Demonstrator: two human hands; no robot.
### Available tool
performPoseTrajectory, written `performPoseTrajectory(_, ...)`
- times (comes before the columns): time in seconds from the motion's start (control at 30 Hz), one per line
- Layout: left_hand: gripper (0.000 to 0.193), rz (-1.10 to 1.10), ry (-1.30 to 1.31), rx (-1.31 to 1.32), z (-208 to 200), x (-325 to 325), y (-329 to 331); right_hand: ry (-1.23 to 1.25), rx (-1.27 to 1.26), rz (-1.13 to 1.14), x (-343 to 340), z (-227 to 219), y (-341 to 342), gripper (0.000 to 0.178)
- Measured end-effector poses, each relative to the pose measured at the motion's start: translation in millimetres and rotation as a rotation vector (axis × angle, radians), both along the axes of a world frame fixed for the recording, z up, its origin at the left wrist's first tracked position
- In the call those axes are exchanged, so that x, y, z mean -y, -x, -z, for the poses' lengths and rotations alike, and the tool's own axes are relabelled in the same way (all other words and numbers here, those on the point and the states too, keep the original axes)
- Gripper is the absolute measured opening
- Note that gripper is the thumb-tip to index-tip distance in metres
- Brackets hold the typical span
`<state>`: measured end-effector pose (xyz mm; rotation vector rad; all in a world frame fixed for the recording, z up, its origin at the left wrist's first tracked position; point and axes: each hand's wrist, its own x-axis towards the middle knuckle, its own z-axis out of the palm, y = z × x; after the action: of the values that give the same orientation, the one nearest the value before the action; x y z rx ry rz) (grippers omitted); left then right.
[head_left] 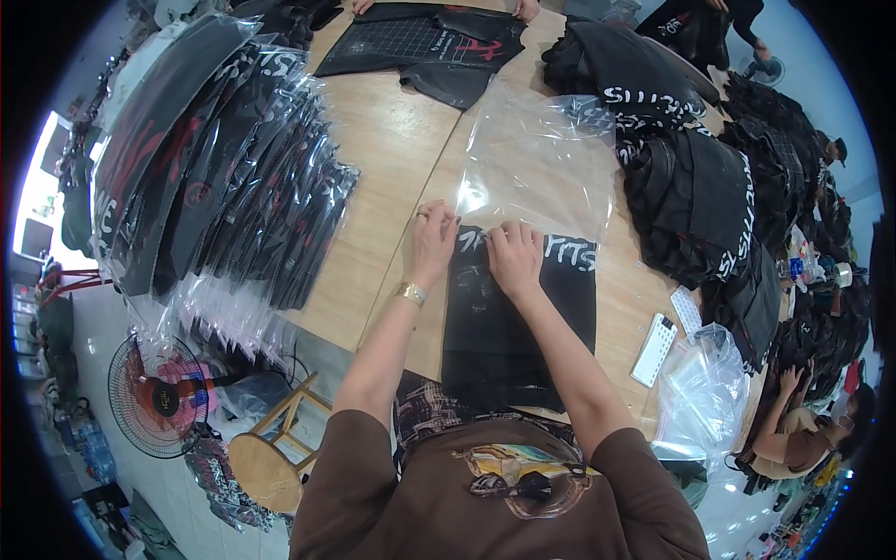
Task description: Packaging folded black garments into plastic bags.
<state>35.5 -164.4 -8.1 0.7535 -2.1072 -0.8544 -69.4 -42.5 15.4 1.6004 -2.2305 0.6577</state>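
Note:
A folded black garment [518,336] with white lettering across its top lies flat on the table in front of me. Beyond it a clear plastic bag [537,154] is spread out, its near edge meeting the garment's far edge. At the bag's near left corner, my left hand [435,243] is closed, thumb and finger pinching the film. My right hand [515,257] rests on the garment's far edge with bent fingers closed on it; the fingertips are partly hidden, and whether they also hold film I cannot tell.
Bagged black garments [233,168] are stacked at the left. Folded black garments [691,196] pile up at the right, near loose plastic bags [705,383] and a white tray-like item [653,350]. Across the wooden table [397,140], another person's hands touch a black shirt [439,51]. A fan [161,397] and stool [266,467] stand lower left.

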Motion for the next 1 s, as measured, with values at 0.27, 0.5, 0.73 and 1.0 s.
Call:
performPoseTrajectory(0.27, 0.031, 0.061, -0.382, -0.133, -11, -20, -3, 0.031, 0.053, 0.033, -20, -9, 2, 0.018)
performPoseTrajectory(0.5, 0.062, -0.076, -0.458, 0.062, -24, -19, 7, 0.236, 0.275, 0.654, -109, 9, 67, 0.052)
performPoseTrajectory(0.73, 0.063, -0.126, -0.269, -0.007, -31, -37, 14, 0.028, 1.210, 0.557, -133, 9, 111, 0.030)
performPoseTrajectory(1.0, 0.028, -0.249, -0.338, 0.315, -17, -28, 7, 0.093, 1.210, 0.639, -142, 2, 99, 0.022)
